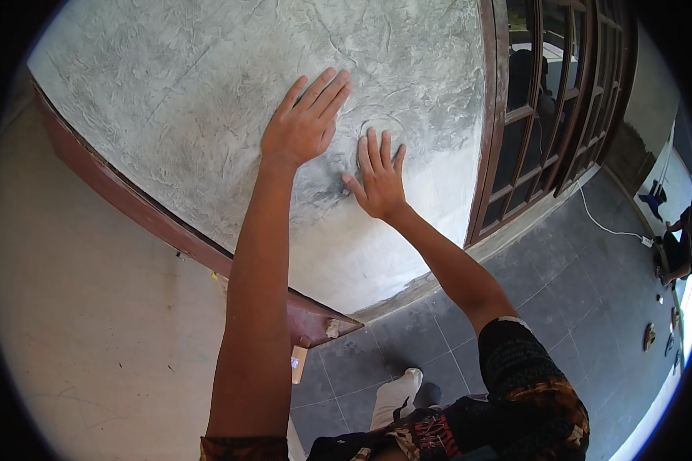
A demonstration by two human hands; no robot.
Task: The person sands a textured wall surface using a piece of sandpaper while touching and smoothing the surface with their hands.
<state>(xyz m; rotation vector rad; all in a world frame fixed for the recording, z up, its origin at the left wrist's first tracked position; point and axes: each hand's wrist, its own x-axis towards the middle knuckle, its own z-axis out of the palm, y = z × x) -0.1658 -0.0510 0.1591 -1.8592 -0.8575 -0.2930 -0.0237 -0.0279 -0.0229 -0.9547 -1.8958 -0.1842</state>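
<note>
Both hands rest against a wall [207, 154] whose upper part has rough, swirled grey plaster; its lower part is smoother and whiter. My left hand [304, 119] lies on the grey plaster, palm to the wall, fingers extended up and to the right, nothing visible in it. Lower and to the right, my right hand [379, 175] is spread on the wall near the border between grey and white. A curved mark shows in the plaster just above its fingertips. Whatever lies beneath the palms is hidden.
A brown-framed window [515, 131] stands right of the wall, with a red-brown door frame [115, 184] at left. Below are grey floor tiles [407, 338] and a small box [298, 364]. A white cable [603, 229] and a seated person [675, 250] are at far right.
</note>
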